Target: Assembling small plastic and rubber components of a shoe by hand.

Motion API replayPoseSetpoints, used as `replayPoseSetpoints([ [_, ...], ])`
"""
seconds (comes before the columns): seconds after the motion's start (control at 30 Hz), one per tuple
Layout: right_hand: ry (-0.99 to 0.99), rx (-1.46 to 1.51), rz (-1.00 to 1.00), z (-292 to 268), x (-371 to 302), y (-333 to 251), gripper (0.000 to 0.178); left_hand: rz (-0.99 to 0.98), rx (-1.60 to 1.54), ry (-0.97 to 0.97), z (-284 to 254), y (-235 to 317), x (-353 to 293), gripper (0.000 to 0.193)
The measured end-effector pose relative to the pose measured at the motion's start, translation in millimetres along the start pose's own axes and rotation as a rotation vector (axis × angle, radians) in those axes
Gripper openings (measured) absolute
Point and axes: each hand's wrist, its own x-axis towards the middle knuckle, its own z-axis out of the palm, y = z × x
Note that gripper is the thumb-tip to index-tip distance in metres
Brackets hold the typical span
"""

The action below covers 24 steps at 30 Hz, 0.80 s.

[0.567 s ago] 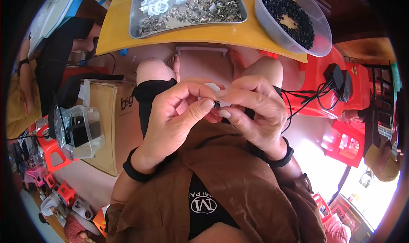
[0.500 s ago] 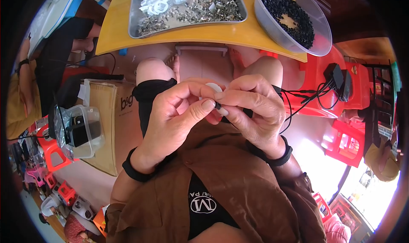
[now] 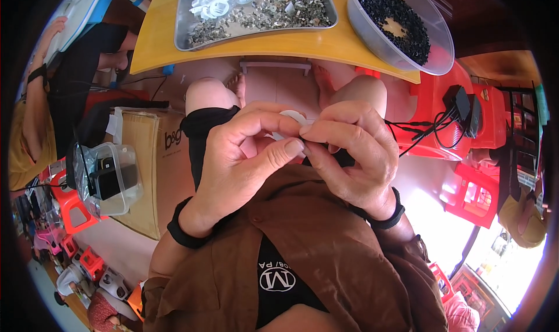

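Observation:
Above my lap, my left hand [image 3: 239,160] is closed, its thumb and fingers round a white plastic piece [image 3: 293,116] with a rounded edge. My right hand [image 3: 358,151] meets it at the fingertips, thumb and forefinger pinched together. Between the touching fingertips is a small black part, now almost wholly hidden. On the table ahead, a metal tray [image 3: 256,38] holds white plastic pieces [image 3: 212,3] and a spread of small metal parts [image 3: 297,12]. To its right, a clear plastic bowl [image 3: 445,50] holds many small black parts [image 3: 387,12].
The yellow table [image 3: 157,47] has its near edge beyond my knees. A cardboard box [image 3: 140,175] and a clear plastic tub [image 3: 131,183] stand at left, near a seated person [image 3: 38,116]. Red stools [image 3: 474,195] and black cables [image 3: 431,128] are at right.
My right hand has shifted slightly right and its fingers have drawn closer over the black part, which showed more before. The person at left has raised a hand to the neighbouring table.

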Motion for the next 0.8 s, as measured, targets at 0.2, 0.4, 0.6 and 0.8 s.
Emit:
replayPoseSetpoints([
  [0.2, 0.043, 0.064, 0.046, 3, -3, 4, 0.027, -0.072, -0.048, -0.052, -5, -5, 2, 0.022],
  [0.4, 0.083, -0.025, -0.074, 4, -4, 8, 0.024, -0.097, -0.082, -0.038, -1, -2, 3, 0.016],
  [0.6, 0.048, 0.148, 0.188, 2, -6, 1, 0.023, -0.094, -0.096, 0.005, -1, -5, 1, 0.015],
  [0.8, 0.064, 0.074, 0.015, 3, -5, 4, 0.021, -0.103, -0.088, -0.018, -2, -4, 2, 0.014],
])
